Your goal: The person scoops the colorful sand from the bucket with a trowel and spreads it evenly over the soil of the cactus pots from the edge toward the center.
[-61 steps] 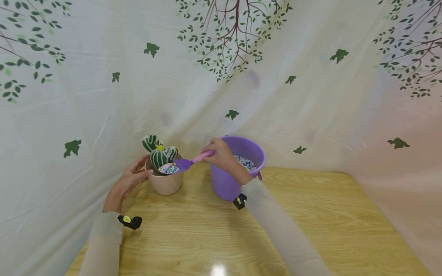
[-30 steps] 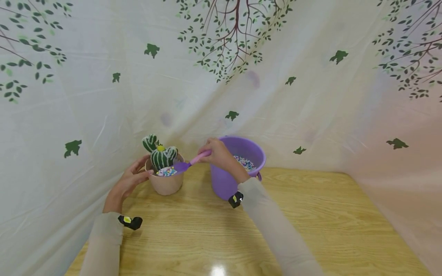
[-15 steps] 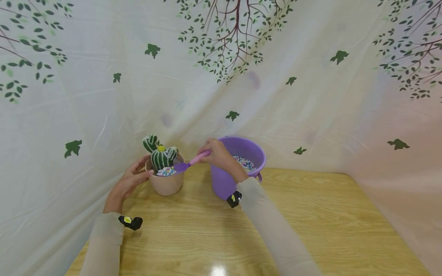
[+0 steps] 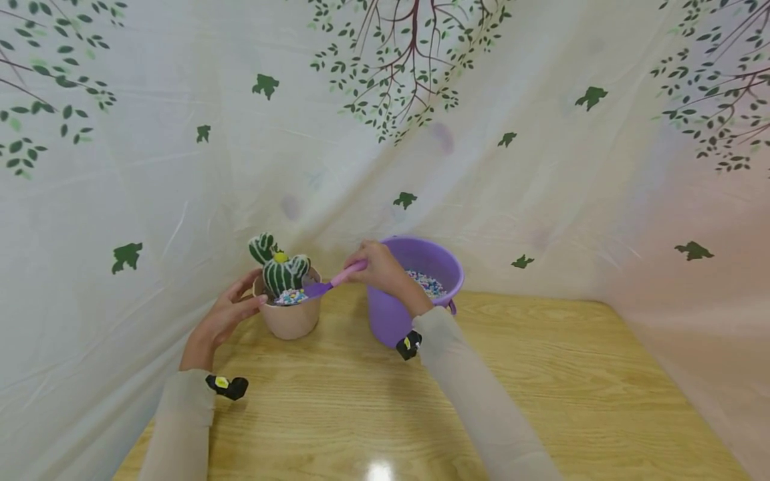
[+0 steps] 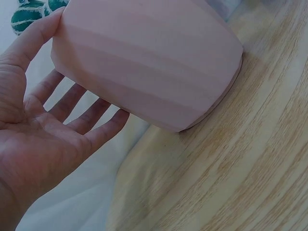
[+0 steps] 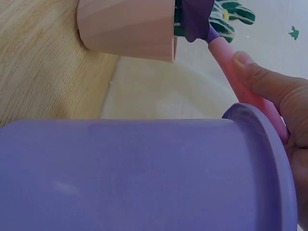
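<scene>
A cream-pink flower pot [image 4: 291,322] stands at the left of the table, holding a green-and-white striped cactus [image 4: 278,276] with a yellow flower. My left hand [image 4: 224,318] holds the pot's left side, thumb at the rim and fingers along the wall [image 5: 144,62]. My right hand [image 4: 385,268] grips the pink handle [image 6: 236,79] of a toy trowel [image 4: 319,289]. Its purple blade [image 6: 195,17] reaches over the pot's rim, beside the cactus. Small coloured beads [image 4: 291,297] lie at the blade's tip, in front of the cactus. The cactus's base is hidden by the beads and rim.
Right of the pot, under my right forearm, stands a purple bucket [image 4: 385,321] with more coloured beads [image 4: 427,283] inside. The wooden table [image 4: 541,374] extends to the right. A pale curtain [image 4: 337,167] printed with leaves hangs behind and at both sides.
Over two seconds my right hand has shifted slightly left, and the trowel's blade has dipped at the pot's rim with the beads. My left hand and the pot have stayed in place.
</scene>
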A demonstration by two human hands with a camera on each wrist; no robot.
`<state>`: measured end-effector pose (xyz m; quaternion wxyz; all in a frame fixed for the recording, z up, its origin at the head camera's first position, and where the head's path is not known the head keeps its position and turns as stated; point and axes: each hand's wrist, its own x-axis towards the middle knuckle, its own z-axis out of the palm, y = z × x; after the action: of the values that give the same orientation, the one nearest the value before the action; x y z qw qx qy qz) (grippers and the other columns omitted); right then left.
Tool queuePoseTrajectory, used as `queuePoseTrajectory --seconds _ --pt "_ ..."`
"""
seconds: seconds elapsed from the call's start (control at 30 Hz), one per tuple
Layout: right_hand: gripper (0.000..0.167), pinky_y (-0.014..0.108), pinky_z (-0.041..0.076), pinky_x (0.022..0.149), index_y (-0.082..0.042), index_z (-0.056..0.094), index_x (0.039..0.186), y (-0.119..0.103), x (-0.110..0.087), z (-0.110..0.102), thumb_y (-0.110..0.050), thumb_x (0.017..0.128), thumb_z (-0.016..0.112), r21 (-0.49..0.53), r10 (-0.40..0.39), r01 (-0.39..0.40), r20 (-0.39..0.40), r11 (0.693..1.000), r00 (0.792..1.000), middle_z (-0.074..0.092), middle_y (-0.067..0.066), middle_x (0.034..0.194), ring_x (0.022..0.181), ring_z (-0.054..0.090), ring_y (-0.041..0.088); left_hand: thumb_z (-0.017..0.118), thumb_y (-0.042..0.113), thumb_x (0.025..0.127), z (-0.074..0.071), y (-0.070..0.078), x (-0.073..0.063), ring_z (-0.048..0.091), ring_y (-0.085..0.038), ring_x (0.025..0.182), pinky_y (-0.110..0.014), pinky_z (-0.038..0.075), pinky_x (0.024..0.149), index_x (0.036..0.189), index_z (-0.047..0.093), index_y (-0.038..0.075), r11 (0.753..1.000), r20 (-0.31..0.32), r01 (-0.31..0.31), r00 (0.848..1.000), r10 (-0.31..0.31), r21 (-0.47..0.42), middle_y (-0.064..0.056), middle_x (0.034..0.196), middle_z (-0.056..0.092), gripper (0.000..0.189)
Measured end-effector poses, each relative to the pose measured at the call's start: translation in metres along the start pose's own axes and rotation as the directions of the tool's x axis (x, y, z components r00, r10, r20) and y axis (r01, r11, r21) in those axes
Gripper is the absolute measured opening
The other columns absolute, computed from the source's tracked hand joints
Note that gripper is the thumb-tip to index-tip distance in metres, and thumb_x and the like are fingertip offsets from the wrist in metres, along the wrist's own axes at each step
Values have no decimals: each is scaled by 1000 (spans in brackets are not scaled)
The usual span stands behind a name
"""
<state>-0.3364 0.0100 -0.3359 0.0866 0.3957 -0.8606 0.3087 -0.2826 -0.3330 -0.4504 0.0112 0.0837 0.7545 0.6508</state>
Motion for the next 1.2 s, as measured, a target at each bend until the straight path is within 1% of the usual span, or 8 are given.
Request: queuePoseTrajectory --seconds 0.13,0.3,0.4,0.5,0.6,0.7,1.0,1.2 --pt "26 25 42 73 -1 81 101 -1 0 -1 -19 83 86 3 2 -2 -1 1000 1000 64 8 84 80 49 17 60 18 104 1 -1 0 32 -36 145 -11 52 92 165 14 14 1000 -8 0 1000 -1 -2 -20 171 5 76" --pt "25 25 43 74 -2 81 100 -2 0 -2 -20 83 86 1 6 -6 4 1000 1000 64 8 84 81 50 17 59 15 104 0 -2 0 22 -40 152 -12 53 92 164 14 9 999 -26 1 1000 -3 -54 -22 170 9 76" --pt "24 26 43 75 -2 81 99 -3 1 -2 -19 83 86 1 12 -12 7 1000 1000 66 8 85 81 50 17 59 16 104 1 -3 -1 22 -39 153 -13 53 92 164 14 7 998 -43 1 999 -4 -66 -21 170 12 75" --pt "24 26 45 76 -2 81 99 -4 2 -3 -19 84 86 -3 13 -13 7 1000 1000 67 9 87 81 52 18 60 17 104 1 -4 -2 34 -26 150 -14 53 92 164 17 8 998 -64 1 998 -5 -66 -21 170 14 74" --pt "23 27 47 78 -1 81 99 -4 2 -3 -17 83 85 -13 8 -8 3 1000 1000 69 10 88 82 54 18 61 17 103 1 -5 -2 46 -8 136 -14 54 92 163 20 8 997 -83 0 997 -7 -77 -23 169 16 73" --pt "23 27 46 78 -1 81 100 -4 2 -4 -16 84 85 -21 8 -7 6 1000 1000 69 11 88 82 54 17 60 18 104 1 -5 -2 48 1 126 -15 54 92 163 20 8 996 -90 -1 996 -7 -86 -24 168 17 72" --pt "22 22 43 73 -3 81 99 0 1 -2 -18 84 85 -20 4 -4 14 1000 1000 63 8 87 78 49 13 58 21 105 0 -8 -1 45 -5 134 -14 54 91 164 19 9 995 -96 17 995 -27 -102 -22 169 16 71" --pt "17 24 46 75 -3 81 97 1 2 0 -14 84 84 -13 -13 13 6 1000 1000 64 8 86 80 52 15 57 22 106 0 -7 -1 40 -14 142 -14 53 92 164 19 10 995 -97 12 995 -22 -100 -23 169 17 70"
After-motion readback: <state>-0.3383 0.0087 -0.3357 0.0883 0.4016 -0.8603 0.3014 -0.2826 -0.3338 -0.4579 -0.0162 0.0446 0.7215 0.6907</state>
